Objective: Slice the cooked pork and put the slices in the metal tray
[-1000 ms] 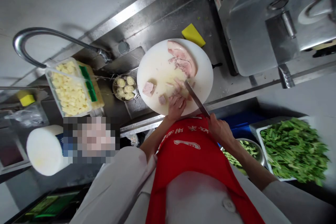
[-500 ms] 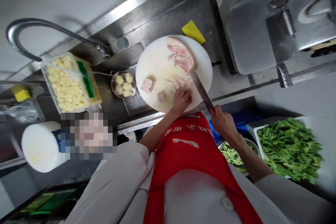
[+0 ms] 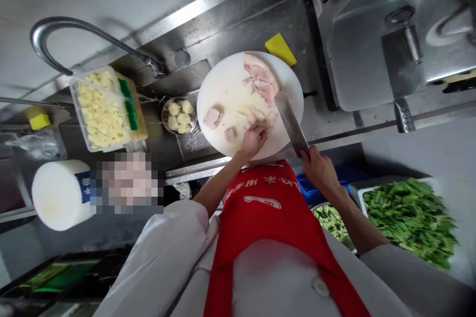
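Note:
On a round white cutting board (image 3: 219, 79) lie a large piece of pale pink meat (image 3: 262, 79), a chunk of meat (image 3: 212, 118), a small cube (image 3: 230, 134) and several thin meat slices (image 3: 256, 116). My left hand (image 3: 254, 140) rests low on the board, its fingers curled in against the slices; their tips are partly hidden. A cleaver (image 3: 292, 121) is gripped by its handle in my right hand (image 3: 319, 171). Its broad blade face shows, angled over the board's right side, with the far end close to the large meat piece.
A yellow sponge (image 3: 280, 49) lies behind the board. To the left are a strainer of pale round pieces (image 3: 180, 116), a tub of pale cubes (image 3: 100, 109) and a faucet (image 3: 89, 32). Chopped greens (image 3: 409, 223) fill a container at lower right. A blurred person's head (image 3: 128, 181) is at left.
My left fingers have curled in more over the slices. The cleaver has turned, so more of its blade face shows. The whole view has shifted slightly.

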Available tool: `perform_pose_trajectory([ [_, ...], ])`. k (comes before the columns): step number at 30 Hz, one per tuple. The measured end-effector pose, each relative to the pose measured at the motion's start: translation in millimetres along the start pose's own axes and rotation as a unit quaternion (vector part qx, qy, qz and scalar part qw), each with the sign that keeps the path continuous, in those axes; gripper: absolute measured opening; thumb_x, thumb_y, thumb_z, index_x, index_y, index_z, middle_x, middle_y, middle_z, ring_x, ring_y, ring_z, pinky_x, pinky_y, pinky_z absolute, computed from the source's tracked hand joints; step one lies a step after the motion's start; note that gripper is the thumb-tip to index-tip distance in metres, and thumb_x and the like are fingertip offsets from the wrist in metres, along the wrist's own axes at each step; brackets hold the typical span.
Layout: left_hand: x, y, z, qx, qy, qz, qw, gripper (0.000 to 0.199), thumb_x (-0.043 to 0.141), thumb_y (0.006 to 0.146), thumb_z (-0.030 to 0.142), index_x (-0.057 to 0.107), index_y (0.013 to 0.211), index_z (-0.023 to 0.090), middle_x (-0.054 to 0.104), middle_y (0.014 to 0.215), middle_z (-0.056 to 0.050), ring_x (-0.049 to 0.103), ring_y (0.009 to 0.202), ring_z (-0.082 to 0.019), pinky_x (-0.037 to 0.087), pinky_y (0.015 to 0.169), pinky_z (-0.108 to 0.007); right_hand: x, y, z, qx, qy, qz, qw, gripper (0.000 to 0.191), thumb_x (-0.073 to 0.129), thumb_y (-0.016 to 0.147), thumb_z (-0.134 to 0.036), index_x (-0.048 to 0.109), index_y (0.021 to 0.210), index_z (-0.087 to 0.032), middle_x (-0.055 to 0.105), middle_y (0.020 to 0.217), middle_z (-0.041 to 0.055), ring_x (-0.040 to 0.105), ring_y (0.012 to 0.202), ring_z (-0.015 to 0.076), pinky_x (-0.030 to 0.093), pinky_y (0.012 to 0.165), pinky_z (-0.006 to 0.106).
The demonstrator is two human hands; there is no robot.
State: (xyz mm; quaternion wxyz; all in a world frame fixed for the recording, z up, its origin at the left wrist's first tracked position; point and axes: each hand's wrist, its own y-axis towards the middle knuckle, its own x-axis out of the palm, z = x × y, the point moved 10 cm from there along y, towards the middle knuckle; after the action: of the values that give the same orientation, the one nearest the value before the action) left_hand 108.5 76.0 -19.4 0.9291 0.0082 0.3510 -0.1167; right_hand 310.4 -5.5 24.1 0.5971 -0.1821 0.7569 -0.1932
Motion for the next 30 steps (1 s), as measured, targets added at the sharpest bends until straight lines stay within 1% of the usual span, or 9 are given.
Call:
perform_pose_trajectory([
  [6,-82.2,-45,-39,-0.167,-0.23,0.085,0.955,0.018,0.072,0.077,0.035,0.072,0.083,0.018,0.071,0.079,-0.003,0.064,0.065,-0.013,0.055,0.063,-0.027,-2,-3,-2,-0.108,-0.057,-0.057,0.991,0.031,0.031,0.102,-0.035,0.054,0.107,-0.013,0.069,0.07,0.0114,0.064,0.06,0.023,0.022,0.054,0.03],
  [9,-123.7,-78,-47,-0.213,-0.251,0.101,0.939,0.02,0.077,0.073,0.038,0.073,0.084,0.022,0.071,0.076,-0.002,0.062,0.061,-0.012,0.056,0.06,-0.028,14,-12,-22,-0.222,-0.107,-0.145,0.958,0.027,0.034,0.101,-0.03,0.055,0.111,-0.014,0.071,0.075,0.0114,0.066,0.064,0.0239,0.025,0.055,0.028],
  [11,-132.2,-89,-46,-0.222,-0.274,0.077,0.932,0.02,0.079,0.072,0.038,0.074,0.085,0.023,0.069,0.071,-0.001,0.062,0.058,-0.012,0.056,0.059,-0.028,24,-14,-34,-0.275,-0.129,-0.193,0.933,0.024,0.036,0.099,-0.025,0.055,0.112,-0.015,0.072,0.08,0.0113,0.068,0.069,0.0248,0.027,0.056,0.028],
  [13,-120.2,-86,-40,-0.21,-0.295,0.021,0.932,0.021,0.079,0.073,0.038,0.074,0.085,0.023,0.07,0.072,-0.001,0.063,0.06,-0.013,0.057,0.062,-0.029,27,-9,-38,-0.285,-0.138,-0.213,0.924,0.025,0.035,0.101,-0.027,0.054,0.11,-0.016,0.072,0.083,0.0112,0.069,0.073,0.0254,0.028,0.057,0.028],
  [16,-81.7,-67,-27,-0.152,-0.279,-0.077,0.945,0.019,0.074,0.077,0.038,0.073,0.086,0.021,0.072,0.083,-0.004,0.067,0.071,-0.015,0.057,0.067,-0.029,19,10,-32,-0.252,-0.145,-0.194,0.937,0.03,0.03,0.103,-0.035,0.053,0.109,-0.016,0.072,0.084,0.0112,0.069,0.075,0.0251,0.027,0.056,0.027],
  [18,-62.6,-55,-21,-0.093,-0.213,-0.097,0.968,0.014,0.066,0.084,0.033,0.072,0.088,0.021,0.071,0.087,-0.005,0.067,0.077,-0.016,0.057,0.072,-0.03,12,18,-28,-0.243,-0.153,-0.178,0.941,0.032,0.028,0.104,-0.036,0.052,0.108,-0.016,0.072,0.083,0.0109,0.069,0.074,0.0241,0.026,0.056,0.028],
  [21,-63.3,-56,-17,-0.031,-0.063,0.007,0.998,0.016,0.056,0.091,0.024,0.07,0.097,0.021,0.068,0.1,-0.007,0.065,0.095,-0.018,0.054,0.089,-0.034,8,21,-25,-0.253,-0.174,-0.17,0.936,0.03,0.028,0.104,-0.035,0.052,0.106,-0.016,0.072,0.082,0.0103,0.069,0.072,0.0231,0.024,0.055,0.028],
  [25,-77.1,-99,-23,-0.086,0.044,0.228,0.969,0.018,0.051,0.096,0.024,0.067,0.101,0.019,0.063,0.101,-0.009,0.06,0.103,-0.019,0.051,0.094,-0.034,8,18,-28,-0.274,-0.225,-0.153,0.922,0.028,0.029,0.104,-0.032,0.051,0.106,-0.015,0.071,0.077,0.0098,0.069,0.07,0.0235,0.021,0.054,0.029],
  [30,-33.0,-107,-24,-0.069,0.068,0.245,0.965,0.018,0.052,0.097,0.026,0.066,0.102,0.017,0.062,0.098,-0.01,0.057,0.097,-0.02,0.05,0.088,-0.036,4,13,-42,-0.342,-0.251,-0.149,0.893,0.021,0.031,0.102,-0.024,0.051,0.103,-0.015,0.071,0.072,0.0091,0.069,0.066,0.0232,0.017,0.052,0.031],
])
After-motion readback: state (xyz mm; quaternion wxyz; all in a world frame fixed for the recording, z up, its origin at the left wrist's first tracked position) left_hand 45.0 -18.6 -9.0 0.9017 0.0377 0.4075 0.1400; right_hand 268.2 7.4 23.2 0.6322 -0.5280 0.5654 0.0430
